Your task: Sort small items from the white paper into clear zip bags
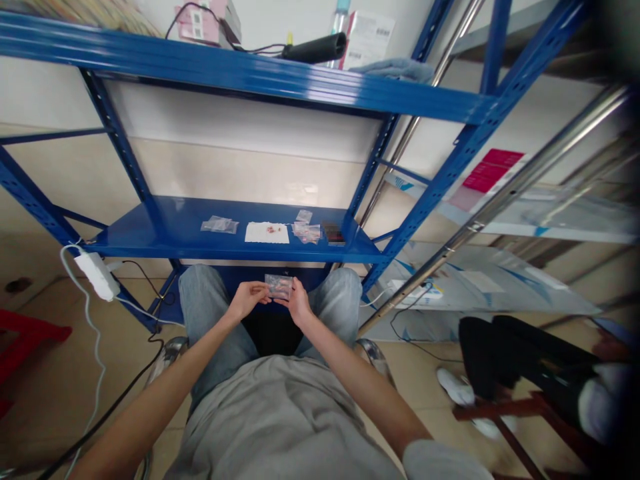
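The left hand [245,300] and right hand [299,303] are gripping a small clear plastic bag [279,287] by its edges at lower centre, while other bags [219,225] and a white paper sheet [267,233] are lying on the blue shelf [165,230] above it.

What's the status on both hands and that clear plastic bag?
Left hand and right hand pinching clear plastic bag at its edges. Blue steel shelf ahead.

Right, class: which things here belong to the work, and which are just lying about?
Work: clear plastic bag, held by left hand and right hand; white paper with small reddish bits; other clear bags on the blue shelf.
Lying about: white power adapter; black tube on the upper shelf.
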### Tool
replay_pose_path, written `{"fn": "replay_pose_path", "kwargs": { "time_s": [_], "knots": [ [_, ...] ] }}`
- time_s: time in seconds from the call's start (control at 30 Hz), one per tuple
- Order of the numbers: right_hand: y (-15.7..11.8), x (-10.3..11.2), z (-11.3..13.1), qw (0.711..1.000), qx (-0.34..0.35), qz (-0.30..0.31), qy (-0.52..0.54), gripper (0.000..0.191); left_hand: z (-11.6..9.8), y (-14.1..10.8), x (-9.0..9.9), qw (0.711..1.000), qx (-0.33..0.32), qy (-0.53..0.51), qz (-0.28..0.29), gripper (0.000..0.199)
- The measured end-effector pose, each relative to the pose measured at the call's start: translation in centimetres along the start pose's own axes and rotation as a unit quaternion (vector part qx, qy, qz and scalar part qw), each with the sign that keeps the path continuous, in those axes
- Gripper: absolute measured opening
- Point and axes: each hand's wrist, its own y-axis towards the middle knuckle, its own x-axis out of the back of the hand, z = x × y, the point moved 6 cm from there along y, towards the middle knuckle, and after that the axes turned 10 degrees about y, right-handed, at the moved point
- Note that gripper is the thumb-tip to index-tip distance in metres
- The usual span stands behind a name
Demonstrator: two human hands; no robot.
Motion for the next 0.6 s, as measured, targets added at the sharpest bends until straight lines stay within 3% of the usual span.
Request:
{"fn": "replay_pose_path", "kwargs": {
  "time_s": [0.17, 0.3, 0.47, 0.6],
  "knots": [
    [0.9, 0.1, -2.4, 0.997, 0.049, -0.054, 0.014, 0.057, -0.3, -1.0, 0.0, 0.995, -0.045, 0.091, 0.019, 0.036],
    [1.5, -0.2, -4.5, 0.993, 0.075, -0.074, 0.045, 0.049, -0.8, -1.2, 0.2, 0.988, -0.074, 0.138, -0.002, 0.04],
    [1.9, -2.1, -6.0, 0.96, 0.022, -0.124, 0.249, 0.041, -2.2, -1.1, 0.2, 0.977, -0.11, 0.181, -0.034, 0.046],
    [1.6, -4.0, -5.7, 0.939, -0.009, -0.134, 0.315, 0.045, -2.9, -1.7, 0.7, 0.966, -0.135, 0.208, -0.072, 0.043]
  ]
}}
